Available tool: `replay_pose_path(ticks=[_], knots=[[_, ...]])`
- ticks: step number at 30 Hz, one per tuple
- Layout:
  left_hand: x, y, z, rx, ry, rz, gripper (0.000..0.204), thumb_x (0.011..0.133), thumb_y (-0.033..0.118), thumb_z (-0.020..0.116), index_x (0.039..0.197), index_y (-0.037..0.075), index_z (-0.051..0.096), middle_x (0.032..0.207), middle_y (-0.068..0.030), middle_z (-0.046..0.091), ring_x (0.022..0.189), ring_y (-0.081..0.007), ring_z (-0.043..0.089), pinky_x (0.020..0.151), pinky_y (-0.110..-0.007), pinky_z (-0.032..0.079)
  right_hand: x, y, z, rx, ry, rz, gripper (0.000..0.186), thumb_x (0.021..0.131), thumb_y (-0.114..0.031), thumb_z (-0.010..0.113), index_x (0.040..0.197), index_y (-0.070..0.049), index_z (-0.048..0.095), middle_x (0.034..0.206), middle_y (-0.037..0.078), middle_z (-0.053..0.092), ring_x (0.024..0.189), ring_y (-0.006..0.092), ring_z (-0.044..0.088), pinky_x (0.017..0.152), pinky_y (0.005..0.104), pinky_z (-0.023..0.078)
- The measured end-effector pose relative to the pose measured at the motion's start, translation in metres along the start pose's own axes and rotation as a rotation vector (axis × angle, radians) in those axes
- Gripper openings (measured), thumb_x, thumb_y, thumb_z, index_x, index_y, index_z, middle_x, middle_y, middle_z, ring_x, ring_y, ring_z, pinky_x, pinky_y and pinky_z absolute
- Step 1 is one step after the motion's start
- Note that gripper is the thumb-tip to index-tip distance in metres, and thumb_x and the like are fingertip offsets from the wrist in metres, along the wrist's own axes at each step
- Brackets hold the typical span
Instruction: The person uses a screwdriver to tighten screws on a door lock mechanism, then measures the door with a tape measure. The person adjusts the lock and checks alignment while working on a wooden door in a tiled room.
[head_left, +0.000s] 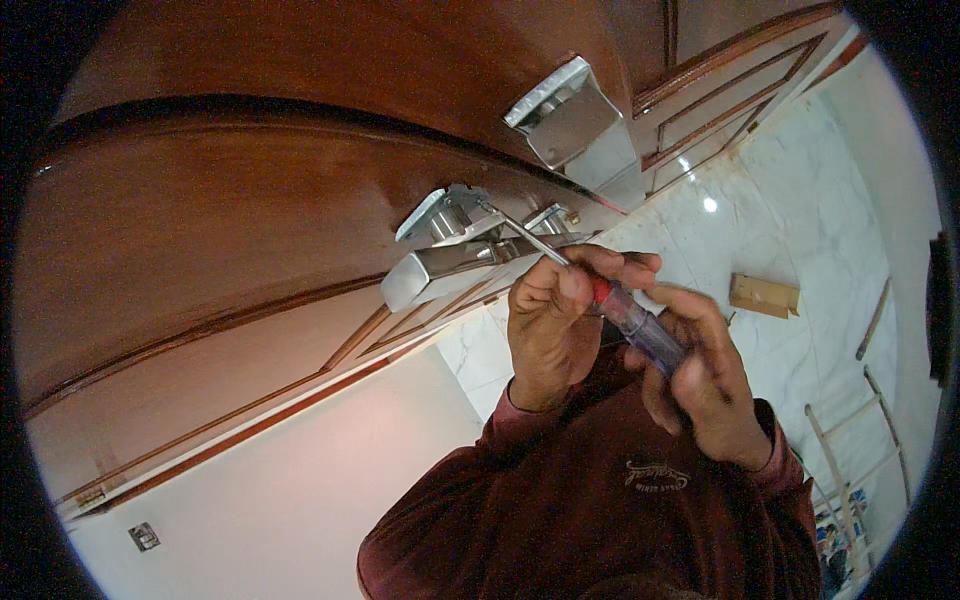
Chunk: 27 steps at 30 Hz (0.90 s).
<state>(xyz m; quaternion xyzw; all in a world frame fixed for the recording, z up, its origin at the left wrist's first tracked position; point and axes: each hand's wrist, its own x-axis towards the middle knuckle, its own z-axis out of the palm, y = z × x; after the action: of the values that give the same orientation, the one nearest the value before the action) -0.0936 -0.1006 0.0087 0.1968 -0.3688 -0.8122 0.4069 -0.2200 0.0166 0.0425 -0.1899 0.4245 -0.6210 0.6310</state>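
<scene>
A screwdriver (650, 335) with a clear handle and a red collar slants up to the left. My left hand (545, 325) pinches it near the collar, where the metal shaft begins. Around the handle's end curl the fingers of my right hand (712, 375), slightly blurred. The shaft's tip reaches the plate of a chrome door handle (440, 272) on a brown wooden door (250, 210); whether it sits in a screw is too small to tell. The handle's lever sticks out below the shaft.
A second chrome fitting (575, 130) juts from the wood higher up. On the marble-look floor (690, 235) lies a cardboard box (764, 296). A ladder-like frame (845, 425) stands at the right, near a pale wall. A wall plate (143, 537) shows at lower left.
</scene>
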Motion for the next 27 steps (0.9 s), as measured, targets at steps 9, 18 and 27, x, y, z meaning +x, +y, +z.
replay_pose_path(ticks=[9,18,27], knots=[[-0.005,-0.009,-0.017,-0.035,-0.013,0.017,0.035,0.093,0.030,0.066,0.104,-0.003,0.059,0.100,-0.0180,0.067,0.099,-0.0288,0.066,0.092,-0.041,0.049,0.014,0.023,-0.006,-1.139,0.085,-0.710,0.049,0.081,-0.013,0.076,0.122,-0.001,0.052,0.097,0.017,0.059,0.067,0.0299,0.061,0.056,0.0361,0.048],[-0.002,-0.001,0.007,0.031,0.171,-0.036,0.037,0.096,0.037,0.059,0.109,0.002,0.061,0.095,-0.0195,0.070,0.100,-0.0323,0.065,0.089,-0.045,0.050,0.010,0.006,-0.007,-0.298,0.018,-0.005,0.044,0.087,-0.016,0.072,0.122,0.000,0.051,0.089,0.017,0.063,0.065,0.0239,0.061,0.055,0.0328,0.048],[0.001,-0.003,-0.004,-0.039,0.069,-0.032,0.043,0.096,0.039,0.057,0.116,0.001,0.060,0.102,-0.0202,0.070,0.109,-0.0389,0.062,0.095,-0.049,0.048,0.018,0.002,-0.006,-0.613,0.126,-0.345,0.044,0.087,-0.017,0.070,0.124,0.001,0.054,0.099,0.018,0.063,0.082,0.0293,0.064,0.077,0.0374,0.050]])
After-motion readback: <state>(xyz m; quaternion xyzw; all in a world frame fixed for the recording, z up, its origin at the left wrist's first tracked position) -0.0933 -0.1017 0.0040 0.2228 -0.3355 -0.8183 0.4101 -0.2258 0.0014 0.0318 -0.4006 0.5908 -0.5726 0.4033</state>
